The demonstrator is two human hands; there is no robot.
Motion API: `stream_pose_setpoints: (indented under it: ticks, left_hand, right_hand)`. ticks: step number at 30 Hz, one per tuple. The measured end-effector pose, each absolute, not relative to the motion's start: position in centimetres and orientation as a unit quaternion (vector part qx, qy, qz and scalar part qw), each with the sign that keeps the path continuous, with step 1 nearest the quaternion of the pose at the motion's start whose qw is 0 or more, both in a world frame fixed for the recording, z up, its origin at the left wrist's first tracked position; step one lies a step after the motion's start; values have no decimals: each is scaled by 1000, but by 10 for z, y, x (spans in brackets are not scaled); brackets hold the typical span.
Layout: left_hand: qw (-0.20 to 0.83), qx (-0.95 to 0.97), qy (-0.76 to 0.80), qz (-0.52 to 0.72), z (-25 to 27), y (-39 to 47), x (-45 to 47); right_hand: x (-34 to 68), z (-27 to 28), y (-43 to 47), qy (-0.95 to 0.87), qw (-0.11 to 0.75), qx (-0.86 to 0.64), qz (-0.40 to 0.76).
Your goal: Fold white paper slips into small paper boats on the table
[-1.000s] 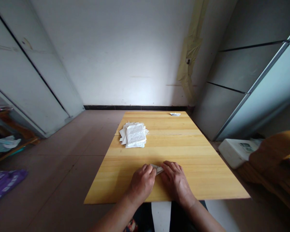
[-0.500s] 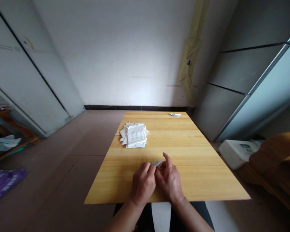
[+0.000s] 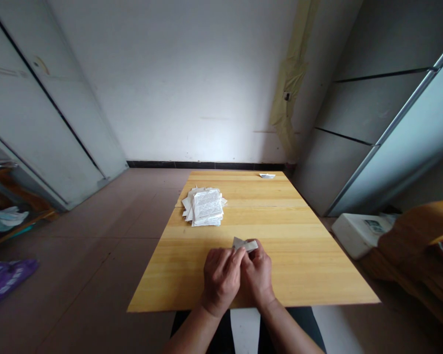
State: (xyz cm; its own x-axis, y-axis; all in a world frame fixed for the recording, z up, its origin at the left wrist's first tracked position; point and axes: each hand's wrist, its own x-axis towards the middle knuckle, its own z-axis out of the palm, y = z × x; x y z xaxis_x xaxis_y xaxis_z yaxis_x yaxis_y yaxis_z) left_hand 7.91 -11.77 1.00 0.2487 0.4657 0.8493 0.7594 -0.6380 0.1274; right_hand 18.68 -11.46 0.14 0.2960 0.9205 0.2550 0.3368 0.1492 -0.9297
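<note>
1. Since half a second ago, our right hand (image 3: 259,273) has folded down its raised index finger, and more of the folded paper (image 3: 251,246) now shows above our fingertips.
2. We have our left hand (image 3: 222,278) curled nearly closed, thumb and forefinger pinching that paper near its middle.
3. Our right hand is curled too, its fingers behind the paper's right end and its thumb close to our left fingertips.
4. We hold the paper over the near part of the wooden table (image 3: 310,265); whether it touches the wood, we cannot tell.
5. Beyond our left hand, we see a stack of printed sheets (image 3: 207,206), its edges uneven.
6. Near the table's far edge, right of the stack, we see a small white folded piece (image 3: 267,176).
</note>
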Motion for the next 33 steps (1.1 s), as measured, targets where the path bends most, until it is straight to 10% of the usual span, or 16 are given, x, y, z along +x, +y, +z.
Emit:
stream_pose_setpoints:
  ticks: [14, 33]
  left_hand:
    - [135, -749, -471, -446, 6, -110, 82]
    - [94, -753, -441, -479, 7, -102, 76]
  right_hand:
    - [195, -2, -114, -657, 479, -582, -23]
    - [202, 4, -117, -704, 464, -526, -109]
